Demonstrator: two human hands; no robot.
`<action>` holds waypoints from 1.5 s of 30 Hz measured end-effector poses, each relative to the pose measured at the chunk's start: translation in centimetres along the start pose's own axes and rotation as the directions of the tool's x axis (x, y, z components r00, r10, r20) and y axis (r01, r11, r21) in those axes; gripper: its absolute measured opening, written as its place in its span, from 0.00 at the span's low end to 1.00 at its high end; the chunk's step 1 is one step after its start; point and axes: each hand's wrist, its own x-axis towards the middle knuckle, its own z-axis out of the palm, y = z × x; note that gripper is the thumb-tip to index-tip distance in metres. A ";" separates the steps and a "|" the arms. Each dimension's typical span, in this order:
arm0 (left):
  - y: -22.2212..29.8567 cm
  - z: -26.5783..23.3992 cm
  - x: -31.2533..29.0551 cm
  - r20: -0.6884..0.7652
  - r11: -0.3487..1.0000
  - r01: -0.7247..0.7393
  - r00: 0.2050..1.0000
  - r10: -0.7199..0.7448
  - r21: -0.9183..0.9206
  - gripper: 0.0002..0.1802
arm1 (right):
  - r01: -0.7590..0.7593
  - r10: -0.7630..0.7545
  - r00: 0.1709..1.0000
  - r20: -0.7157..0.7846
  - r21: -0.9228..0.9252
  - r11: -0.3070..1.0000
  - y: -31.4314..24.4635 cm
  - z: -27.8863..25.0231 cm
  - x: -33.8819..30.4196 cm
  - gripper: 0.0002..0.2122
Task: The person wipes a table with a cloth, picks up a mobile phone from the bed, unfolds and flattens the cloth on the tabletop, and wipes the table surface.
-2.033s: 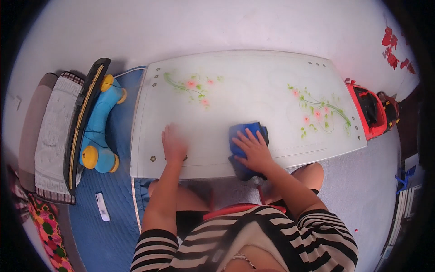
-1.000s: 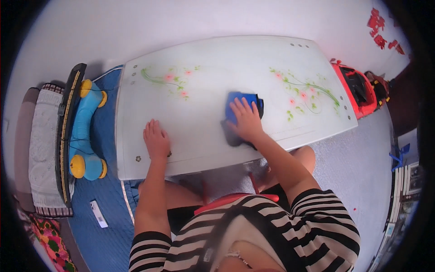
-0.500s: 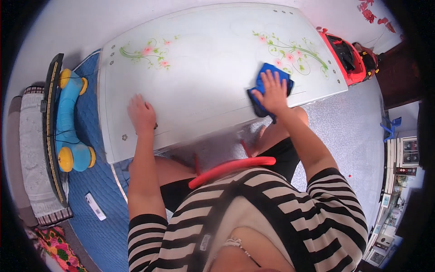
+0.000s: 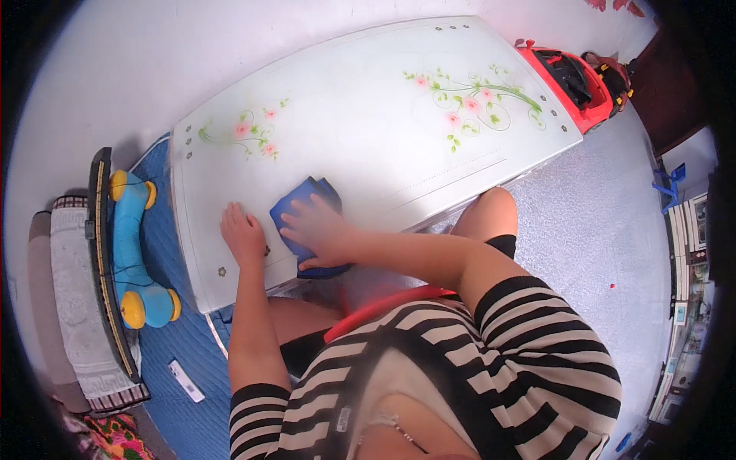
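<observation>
Cloth [image 4: 303, 192], blue with darker folds, lies on the white table [image 4: 353, 146] toward the table's left end, its lower part reaching the near edge. We keep our right hand [image 4: 316, 228] palm down on top of it, fingers spread; the hand is slightly blurred, and we cannot tell whether the thumb nips any fabric. Our left hand [image 4: 244, 236] rests flat on the table's near left part, just beside the cloth but apart from it, fingers close together, holding nothing. Beyond our hands we see a pink and green flower spray [image 4: 242, 129] toward the table's left end, and a larger flower spray [image 4: 479, 103] toward its right end. Off the table's right end stands a red toy car [image 4: 596, 107]. Left of the table, on a blue quilted cover [image 4: 165, 351], we have a blue toy [image 4: 129, 238] with yellow ends and, nearer us than the toy, a white phone [image 4: 186, 381]. A long black bar [image 4: 98, 230] with a gold strip stands farther left of the table, past the toy. Between the table's near edge and our striped top [image 4: 429, 337] curves a red bar [image 4: 368, 313].
</observation>
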 end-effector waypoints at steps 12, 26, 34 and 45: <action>-0.5 -0.3 0.0 0.020 0.999 0.011 1.000 -0.010 -0.031 0.22 | -0.402 0.388 0.905 -0.174 -0.053 0.914 13.9 -6.1 -9.7 0.29; -0.8 0.0 -0.4 0.015 1.000 -0.009 1.000 0.009 -0.024 0.23 | -0.972 0.896 0.214 -0.390 -0.176 0.156 31.2 -9.3 -21.2 0.35; -0.1 0.2 -0.2 0.013 0.999 0.016 1.000 -0.016 -0.033 0.24 | -0.863 0.776 0.505 -0.378 -0.194 0.467 25.7 -5.7 -6.6 0.34; 1.4 -1.1 0.0 0.076 0.998 0.066 0.995 -0.067 0.012 0.25 | -0.225 0.200 0.957 -0.211 -0.101 0.969 4.9 2.6 11.3 0.35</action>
